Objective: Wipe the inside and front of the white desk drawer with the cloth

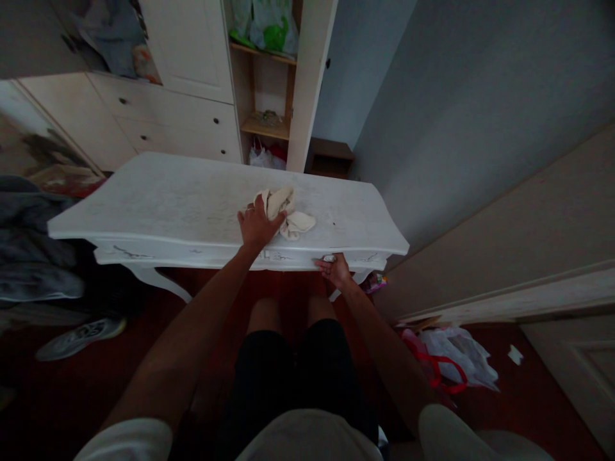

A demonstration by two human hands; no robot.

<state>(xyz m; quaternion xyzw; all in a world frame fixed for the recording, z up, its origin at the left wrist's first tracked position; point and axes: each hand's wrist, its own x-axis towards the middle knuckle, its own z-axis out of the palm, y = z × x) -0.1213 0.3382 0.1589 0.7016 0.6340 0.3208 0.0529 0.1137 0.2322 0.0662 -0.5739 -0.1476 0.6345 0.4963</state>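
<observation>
A crumpled cream cloth (pixel 294 221) lies on the top of a white table (pixel 192 192) with curved edges. My left hand (pixel 259 224) grips the cloth's left part, its thumb and fingers pressed into the folds. Lower and to the right, my right hand (pixel 336 270) is at the table's front edge, fingers closed around a small white drawer knob (pixel 329 258). Carved trim decorates the drawer fronts. Grey smudges mark the tabletop, and a small dark spot shows right of the cloth.
Behind the table stands a white cabinet (pixel 187 105) with one door (pixel 312 83) open on shelves holding bags. A grey wall rises at the right. Plastic bags (pixel 456 355) lie on the red floor at lower right; a shoe (pixel 81 339) and dark clothes (pixel 33 243) are at left.
</observation>
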